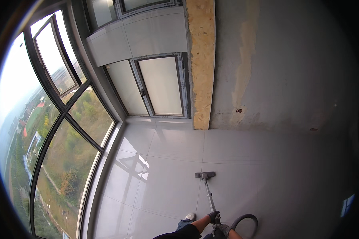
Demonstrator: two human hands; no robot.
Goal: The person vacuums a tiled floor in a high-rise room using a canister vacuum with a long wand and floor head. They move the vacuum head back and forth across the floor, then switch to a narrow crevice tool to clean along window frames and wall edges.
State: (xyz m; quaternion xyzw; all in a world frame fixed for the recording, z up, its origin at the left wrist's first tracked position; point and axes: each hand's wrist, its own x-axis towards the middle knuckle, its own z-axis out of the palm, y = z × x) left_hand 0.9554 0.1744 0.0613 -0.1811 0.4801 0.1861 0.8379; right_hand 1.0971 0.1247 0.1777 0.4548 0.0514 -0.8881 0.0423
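Both gloved hands close their grip on a vacuum wand [208,195]: left hand [214,216] higher on the tube, right hand [223,229] lower, beside the looping grey hose [247,218]. The flat grey floor head [205,175] rests on the glossy tiled floor [167,159]. Open tiles spread far and right; curved windows [68,159] bound the left.

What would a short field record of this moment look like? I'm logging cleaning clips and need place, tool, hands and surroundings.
place: room with pale tiled floor and bare grey wall
tool: vacuum wand with floor head flat on the tiles
hose: dark hose looping at the lower edge
left hand: gloved, gripping the wand
right hand: gloved, lower on the handle
windows: curved glazing on the left
foot: shoe beside the wand
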